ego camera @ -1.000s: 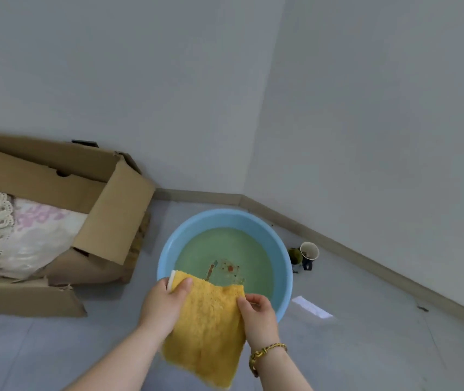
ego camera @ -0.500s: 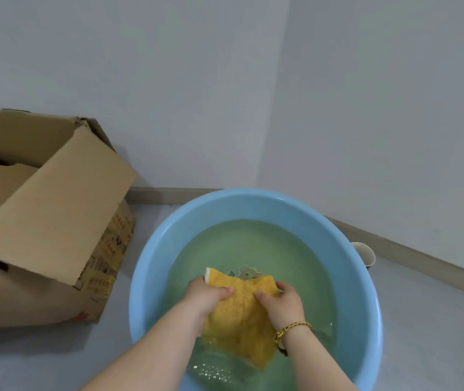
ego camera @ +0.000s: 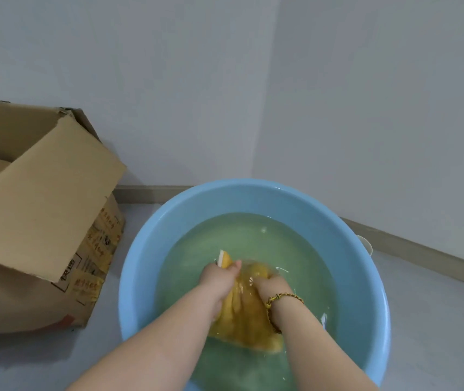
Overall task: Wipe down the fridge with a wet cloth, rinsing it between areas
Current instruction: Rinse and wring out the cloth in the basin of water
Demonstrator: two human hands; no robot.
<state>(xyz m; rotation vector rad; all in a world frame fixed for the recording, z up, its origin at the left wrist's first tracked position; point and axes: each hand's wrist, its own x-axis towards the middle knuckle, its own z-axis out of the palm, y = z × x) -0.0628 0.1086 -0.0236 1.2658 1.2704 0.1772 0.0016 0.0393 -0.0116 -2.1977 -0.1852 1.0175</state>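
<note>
Cloth (ego camera: 246,314), yellow and bunched, gripped underwater in round basin (ego camera: 151,244).

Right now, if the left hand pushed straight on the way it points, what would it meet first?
Probably just water, then the far inner wall of the blue basin; depth is hard to judge. The left hand grips the yellow cloth.
</note>
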